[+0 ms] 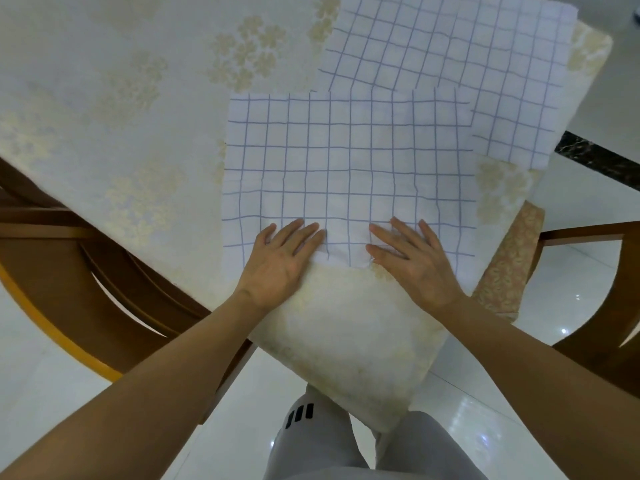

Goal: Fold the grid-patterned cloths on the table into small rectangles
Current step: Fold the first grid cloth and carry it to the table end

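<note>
Now left hand (282, 258) and right hand (412, 259) press flat on the near cloth (349, 168) edge.

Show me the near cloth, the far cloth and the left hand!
near cloth (349, 168), head view, its middle.
far cloth (450, 46), head view, its middle.
left hand (280, 263), head view, its back.

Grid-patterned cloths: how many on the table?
2. One white blue-grid cloth lies nearest the person, both hands flat on its near edge. A second white blue-grid cloth lies beyond it at the far right, partly under the first. More may be hidden beneath.
</note>
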The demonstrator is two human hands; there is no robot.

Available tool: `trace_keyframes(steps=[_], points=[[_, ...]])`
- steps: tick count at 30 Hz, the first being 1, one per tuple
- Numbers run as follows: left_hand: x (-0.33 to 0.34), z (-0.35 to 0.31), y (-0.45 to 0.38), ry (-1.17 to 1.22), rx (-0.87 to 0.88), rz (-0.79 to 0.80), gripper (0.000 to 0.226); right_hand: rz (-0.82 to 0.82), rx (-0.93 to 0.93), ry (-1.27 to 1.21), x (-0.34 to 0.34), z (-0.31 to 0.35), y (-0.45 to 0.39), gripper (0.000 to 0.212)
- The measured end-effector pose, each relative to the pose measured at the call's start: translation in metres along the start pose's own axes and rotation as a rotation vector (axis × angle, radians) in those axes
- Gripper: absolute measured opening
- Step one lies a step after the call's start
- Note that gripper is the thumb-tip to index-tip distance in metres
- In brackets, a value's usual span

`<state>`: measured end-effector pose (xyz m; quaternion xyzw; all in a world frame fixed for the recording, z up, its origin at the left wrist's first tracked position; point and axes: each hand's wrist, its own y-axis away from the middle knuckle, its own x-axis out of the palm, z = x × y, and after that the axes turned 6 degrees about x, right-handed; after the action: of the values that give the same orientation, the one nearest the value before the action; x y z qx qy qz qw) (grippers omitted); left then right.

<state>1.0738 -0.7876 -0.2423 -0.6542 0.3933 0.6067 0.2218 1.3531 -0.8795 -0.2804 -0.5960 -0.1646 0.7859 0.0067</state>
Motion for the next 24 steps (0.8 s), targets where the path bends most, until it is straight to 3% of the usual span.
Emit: trace_keyframes(steps=[12, 16, 24], points=[[-0.002, 0.005, 0.013, 0.054, 0.088, -0.063, 0.048, 0.03, 0.106, -0.133, -0.02, 0.014, 0.016, 0.028], [-0.005, -0.016, 0.027, 0.12, 0.023, -0.129, 0.046, 0.126, 0.09, -0.015, -0.029, 0.021, 0.029, 0.057], [-0.018, -0.066, 0.073, 0.069, -0.093, -0.207, 0.053, 0.149, 0.055, 0.011, -0.043, 0.018, 0.078, 0.056]])
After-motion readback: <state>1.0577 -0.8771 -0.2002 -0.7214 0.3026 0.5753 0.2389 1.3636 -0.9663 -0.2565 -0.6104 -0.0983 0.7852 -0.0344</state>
